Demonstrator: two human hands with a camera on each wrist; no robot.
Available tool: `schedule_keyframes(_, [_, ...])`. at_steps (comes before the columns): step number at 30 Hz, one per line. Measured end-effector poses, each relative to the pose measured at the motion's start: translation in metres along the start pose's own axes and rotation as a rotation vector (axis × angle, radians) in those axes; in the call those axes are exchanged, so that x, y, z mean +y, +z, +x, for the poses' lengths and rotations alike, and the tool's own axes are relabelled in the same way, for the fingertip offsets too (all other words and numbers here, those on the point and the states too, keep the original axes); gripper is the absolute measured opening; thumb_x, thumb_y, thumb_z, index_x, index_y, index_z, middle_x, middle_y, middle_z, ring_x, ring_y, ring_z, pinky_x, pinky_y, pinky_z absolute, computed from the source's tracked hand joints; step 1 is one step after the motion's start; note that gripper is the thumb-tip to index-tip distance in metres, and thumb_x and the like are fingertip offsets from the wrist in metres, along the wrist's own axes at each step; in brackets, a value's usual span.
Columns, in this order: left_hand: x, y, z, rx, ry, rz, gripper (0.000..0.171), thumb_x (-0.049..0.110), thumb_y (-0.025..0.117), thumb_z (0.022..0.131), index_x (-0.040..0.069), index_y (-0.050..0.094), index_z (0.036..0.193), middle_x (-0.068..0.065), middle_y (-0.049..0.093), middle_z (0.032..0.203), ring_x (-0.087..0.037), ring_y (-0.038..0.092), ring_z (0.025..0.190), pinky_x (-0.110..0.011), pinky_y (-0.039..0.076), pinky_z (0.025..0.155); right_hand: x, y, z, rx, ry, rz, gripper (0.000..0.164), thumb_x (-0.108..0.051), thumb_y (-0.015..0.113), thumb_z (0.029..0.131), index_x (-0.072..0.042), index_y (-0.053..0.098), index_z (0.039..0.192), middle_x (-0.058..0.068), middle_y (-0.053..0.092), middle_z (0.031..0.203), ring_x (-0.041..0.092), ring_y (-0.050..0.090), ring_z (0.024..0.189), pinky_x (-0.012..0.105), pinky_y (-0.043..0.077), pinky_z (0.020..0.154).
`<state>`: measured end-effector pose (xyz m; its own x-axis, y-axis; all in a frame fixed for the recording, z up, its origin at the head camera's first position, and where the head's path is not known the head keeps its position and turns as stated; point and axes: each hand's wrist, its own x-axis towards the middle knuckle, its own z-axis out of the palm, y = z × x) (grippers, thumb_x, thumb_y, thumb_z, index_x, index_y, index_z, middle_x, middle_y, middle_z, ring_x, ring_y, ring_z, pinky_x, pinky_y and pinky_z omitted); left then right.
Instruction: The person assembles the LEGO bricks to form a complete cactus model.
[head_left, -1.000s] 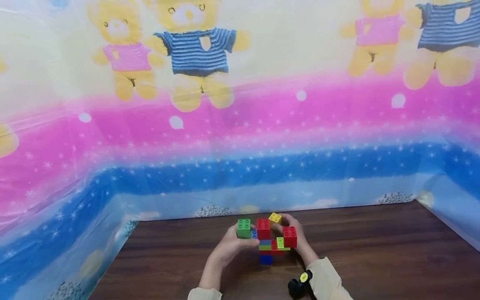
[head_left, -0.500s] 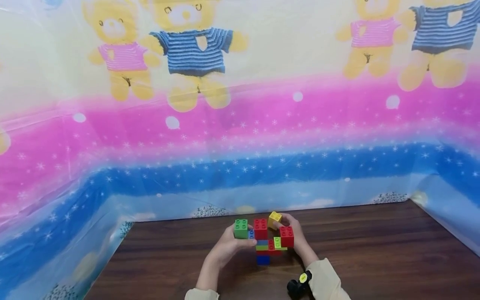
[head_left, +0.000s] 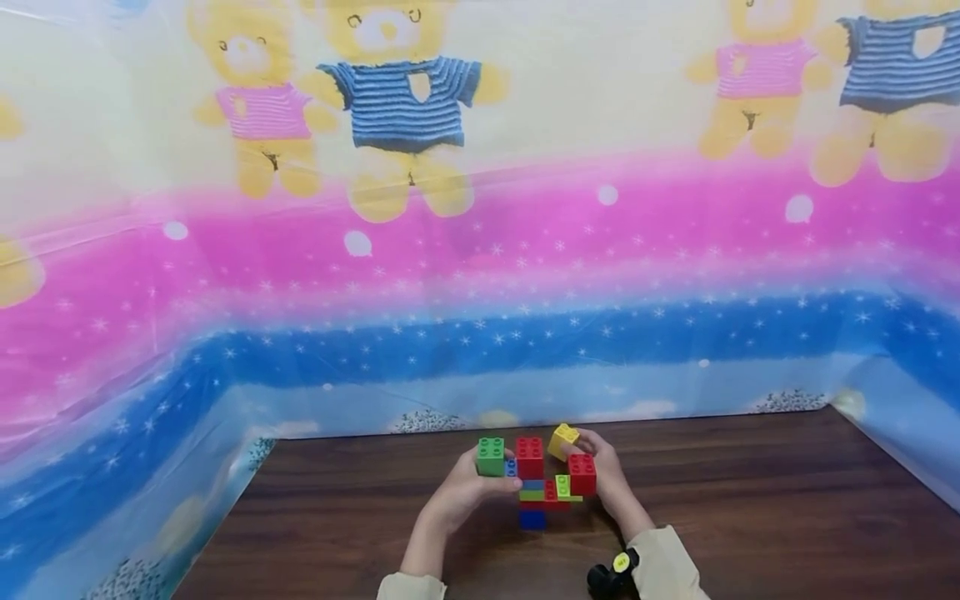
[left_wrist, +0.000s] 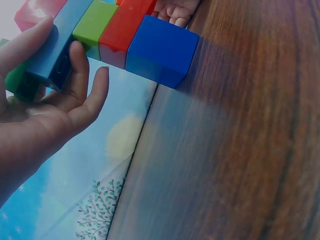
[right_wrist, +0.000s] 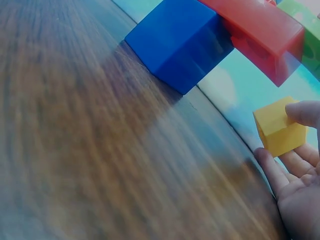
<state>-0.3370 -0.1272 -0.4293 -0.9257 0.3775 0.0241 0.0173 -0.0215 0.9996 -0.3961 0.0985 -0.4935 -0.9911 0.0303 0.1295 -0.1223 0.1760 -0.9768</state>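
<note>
A built-up structure of toy building bricks stands on the table, with a blue brick (head_left: 532,520) at its foot. Higher up it branches: a green brick (head_left: 491,458) on the left, a red brick (head_left: 529,458) in the middle and another red brick (head_left: 582,475) on the right. My left hand (head_left: 459,493) grips the long blue brick (left_wrist: 59,42) of the left arm, thumb on one side and fingers on the other. Behind the right branch, my right hand (head_left: 606,477) pinches a loose yellow brick (right_wrist: 281,127) between thumb and fingers, apart from the structure.
The dark wooden table (head_left: 315,517) ends at a printed cloth backdrop (head_left: 480,333) with bears, which rises along the back and sides. A black device with a yellow spot (head_left: 613,575) sits by the right sleeve.
My right hand has shifted slightly right with the yellow brick, which is now tilted and farther from the middle red brick. My left hand keeps its grip on the structure.
</note>
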Motion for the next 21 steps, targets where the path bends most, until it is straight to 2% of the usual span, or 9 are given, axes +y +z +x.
schedule_keyframes(4, [0.001,0.001,0.000,0.002,-0.004,0.005,0.045,0.001,0.071,0.083,-0.005,0.049,0.122,-0.012,0.065,0.114,-0.015,0.064,0.099,-0.033,0.055,0.090,0.000,-0.002,0.001,0.002,0.048,0.041,0.046,-0.020,0.057,0.097,0.002,0.048,0.137,0.028,0.054,0.136,0.034,0.058,0.118,0.036,0.053,0.093])
schedule_keyframes(11, [0.003,0.003,0.000,0.026,-0.003,0.039,0.053,0.007,0.072,0.085,-0.008,0.045,0.128,-0.013,0.063,0.116,-0.014,0.063,0.099,-0.037,0.055,0.092,-0.004,-0.008,0.006,-0.007,0.114,0.182,0.054,-0.024,0.054,0.099,-0.002,0.039,0.146,0.023,0.050,0.137,0.011,0.056,0.104,0.016,0.048,0.081])
schedule_keyframes(16, [0.002,0.005,-0.001,0.034,-0.008,0.038,0.055,0.006,0.071,0.085,-0.008,0.044,0.130,-0.013,0.062,0.116,-0.013,0.062,0.098,-0.036,0.055,0.092,-0.003,-0.012,0.007,-0.039,0.181,0.336,0.060,-0.027,0.054,0.099,-0.003,0.034,0.149,0.010,0.050,0.134,0.003,0.053,0.100,0.015,0.046,0.082])
schedule_keyframes(21, [0.001,0.006,0.000,0.045,-0.005,0.051,0.055,0.007,0.072,0.085,-0.008,0.044,0.130,-0.014,0.062,0.117,-0.013,0.062,0.098,-0.035,0.055,0.091,-0.001,-0.012,0.009,-0.046,0.209,0.374,0.060,-0.029,0.056,0.098,-0.006,0.035,0.149,0.004,0.054,0.128,0.001,0.057,0.096,0.017,0.050,0.081])
